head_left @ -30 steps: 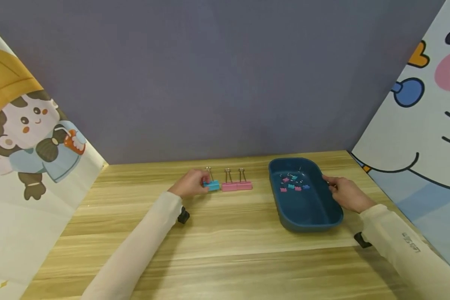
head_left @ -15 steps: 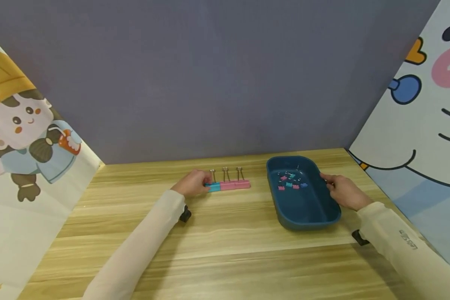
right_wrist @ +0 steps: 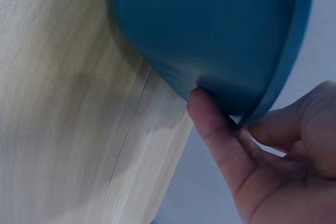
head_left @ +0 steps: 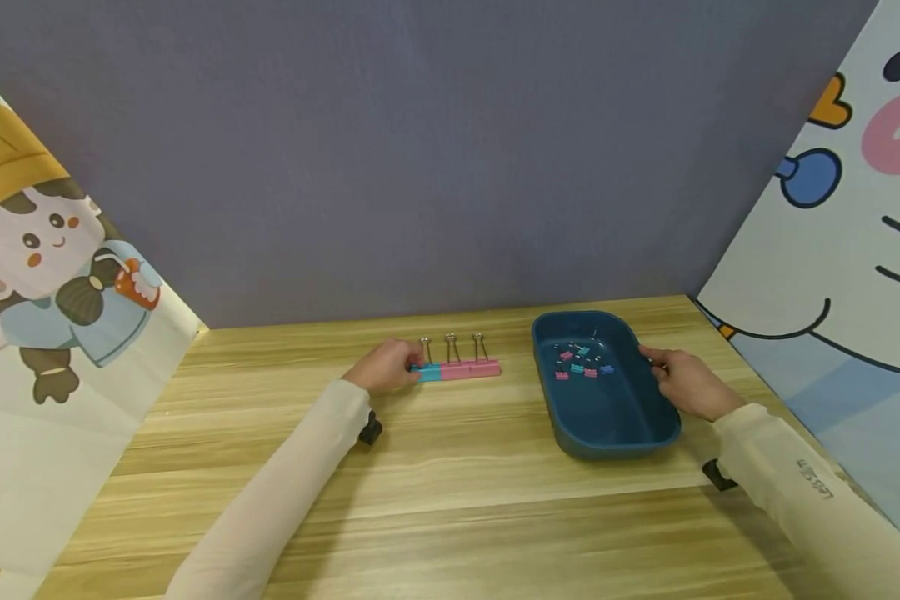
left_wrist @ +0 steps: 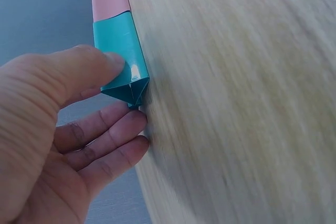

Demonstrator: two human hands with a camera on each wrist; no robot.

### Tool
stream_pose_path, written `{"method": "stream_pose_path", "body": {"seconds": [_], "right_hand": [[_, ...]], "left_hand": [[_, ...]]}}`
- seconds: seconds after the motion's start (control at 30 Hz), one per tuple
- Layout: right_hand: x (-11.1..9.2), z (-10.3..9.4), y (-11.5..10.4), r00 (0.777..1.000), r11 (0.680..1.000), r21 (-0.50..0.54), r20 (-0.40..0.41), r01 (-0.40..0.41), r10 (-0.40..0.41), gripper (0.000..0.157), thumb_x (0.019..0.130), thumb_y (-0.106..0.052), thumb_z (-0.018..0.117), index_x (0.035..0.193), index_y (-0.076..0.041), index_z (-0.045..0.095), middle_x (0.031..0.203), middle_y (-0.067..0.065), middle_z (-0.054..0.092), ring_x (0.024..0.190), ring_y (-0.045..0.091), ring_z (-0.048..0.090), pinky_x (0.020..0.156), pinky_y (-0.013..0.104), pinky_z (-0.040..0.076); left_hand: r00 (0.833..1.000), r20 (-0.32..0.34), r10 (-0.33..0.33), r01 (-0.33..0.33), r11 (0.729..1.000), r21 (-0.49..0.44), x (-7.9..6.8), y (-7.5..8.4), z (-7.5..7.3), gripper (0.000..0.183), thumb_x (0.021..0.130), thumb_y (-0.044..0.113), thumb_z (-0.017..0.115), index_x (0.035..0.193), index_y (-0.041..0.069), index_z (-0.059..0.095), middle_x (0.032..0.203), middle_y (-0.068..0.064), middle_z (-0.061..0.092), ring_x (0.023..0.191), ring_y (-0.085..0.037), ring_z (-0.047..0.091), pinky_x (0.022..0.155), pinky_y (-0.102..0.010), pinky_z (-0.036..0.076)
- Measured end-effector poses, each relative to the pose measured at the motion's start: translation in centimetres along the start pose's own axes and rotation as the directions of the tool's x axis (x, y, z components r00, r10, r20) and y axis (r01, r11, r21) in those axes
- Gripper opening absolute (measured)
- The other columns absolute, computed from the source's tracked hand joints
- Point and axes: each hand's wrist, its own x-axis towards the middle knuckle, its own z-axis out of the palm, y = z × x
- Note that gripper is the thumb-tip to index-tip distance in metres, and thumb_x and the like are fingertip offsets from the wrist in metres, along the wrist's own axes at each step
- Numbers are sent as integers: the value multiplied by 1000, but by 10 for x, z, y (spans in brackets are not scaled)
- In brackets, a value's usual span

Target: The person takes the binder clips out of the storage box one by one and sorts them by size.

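My left hand (head_left: 384, 365) pinches a turquoise binder clip (left_wrist: 118, 43) at the left end of a short row. The thumb lies on the clip's front face; a finger behind it is mostly hidden. Two pink binder clips (head_left: 470, 369) continue the row, end to end, the first touching the turquoise one. Wire handles of the clips point toward the back wall. At the right, my right hand (head_left: 693, 385) holds the right rim of a dark blue plastic bin (head_left: 617, 417), with the thumb at the rim and fingers against the outer wall.
Several small binder clips (head_left: 577, 367) in pink, turquoise and blue lie in the far half of the bin. A grey wall (head_left: 450, 167) rises behind the wooden table (head_left: 450, 500). Cartoon-printed panels (head_left: 802, 275) flank both sides.
My left hand has slid the turquoise clip right, closing its small gap to the first pink clip, and it now lines up with the row. My right hand keeps hold of the bin.
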Motion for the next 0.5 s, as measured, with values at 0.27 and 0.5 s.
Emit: {"method": "stream_pose_path", "body": {"seconds": [0.27, 0.5], "right_hand": [[-1, 0, -1, 1000, 1000, -4, -1, -3, 3, 45, 92, 6, 40, 136, 16, 34, 135, 36, 37, 105, 41, 52, 64, 33, 39], [-1, -1, -3, 1000, 1000, -8, 1, -18, 18, 45, 93, 6, 40, 136, 16, 34, 134, 36, 37, 113, 46, 48, 64, 33, 40]], "left_hand": [[998, -59, -16, 14, 999, -32, -1, 8, -2, 13, 86, 15, 69, 97, 11, 66, 97, -2, 60, 87, -18, 57, 75, -31, 49], [970, -189, 152, -147, 988, 42, 8, 42, -6, 18, 86, 11, 67, 103, 6, 65, 100, -7, 61, 93, -23, 57, 79, -32, 48]]}}
